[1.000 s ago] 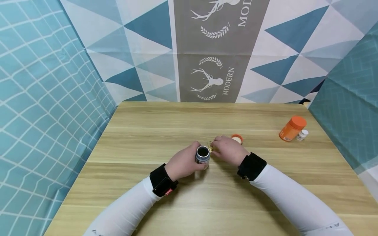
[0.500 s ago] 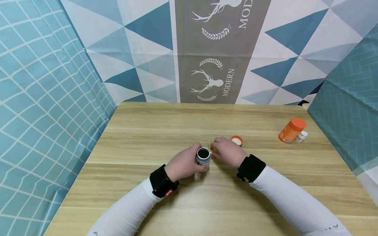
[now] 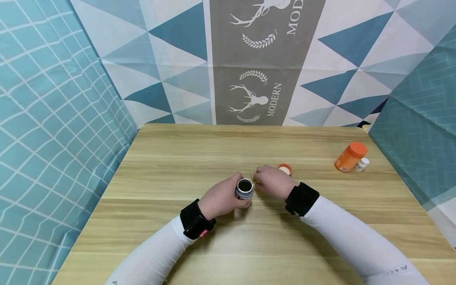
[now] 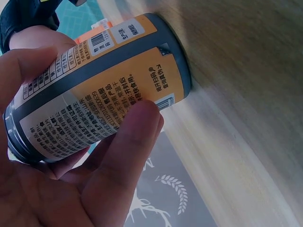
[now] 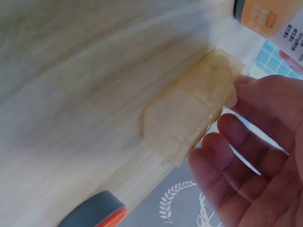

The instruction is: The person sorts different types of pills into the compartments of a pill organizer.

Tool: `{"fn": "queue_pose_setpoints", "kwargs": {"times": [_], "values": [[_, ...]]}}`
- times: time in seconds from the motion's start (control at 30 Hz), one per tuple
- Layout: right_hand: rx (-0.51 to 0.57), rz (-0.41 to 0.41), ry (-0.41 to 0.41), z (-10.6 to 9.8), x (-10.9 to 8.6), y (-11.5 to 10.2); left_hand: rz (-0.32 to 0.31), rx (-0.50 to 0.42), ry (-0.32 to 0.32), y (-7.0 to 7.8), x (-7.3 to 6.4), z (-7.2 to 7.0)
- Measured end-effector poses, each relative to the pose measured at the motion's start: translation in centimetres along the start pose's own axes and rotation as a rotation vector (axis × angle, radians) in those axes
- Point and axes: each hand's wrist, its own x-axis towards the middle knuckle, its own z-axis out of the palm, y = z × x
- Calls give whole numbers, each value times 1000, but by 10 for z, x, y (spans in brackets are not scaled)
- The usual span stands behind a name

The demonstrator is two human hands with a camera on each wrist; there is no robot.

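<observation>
My left hand grips an uncapped jar that stands upright on the table, its round mouth dark. In the left wrist view the jar shows an orange and white printed label; fingers and thumb wrap it. Close to the jar's right side is my right hand. Its thumb and fingers hold the edge of a yellowish see-through plastic case, which lies low against the table. Much of that case is hidden by the hand in the head view.
Behind the right hand lies a round cap with an orange rim and pale inside. At the far right an orange bottle stands by a small white bottle on the wooden table. Patterned cloths hang behind and at both sides.
The right hand's fingers shift slightly at the plastic case. The left hand and jar stay in place. The head view moves a little.
</observation>
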Motion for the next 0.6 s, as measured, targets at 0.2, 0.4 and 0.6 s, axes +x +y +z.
{"fn": "queue_pose_setpoints", "kwargs": {"times": [0.2, 0.4, 0.6], "values": [[-9, -65, -16, -3, 3, 4, -2, 1, -2, 1, 0, 0], [4, -87, -78, -4, 9, 7, 2, 10, 2, -1, 0, 0], [-3, -83, -100, -5, 10, 6, 11, 6, -2, -2, 1, 1]]}}
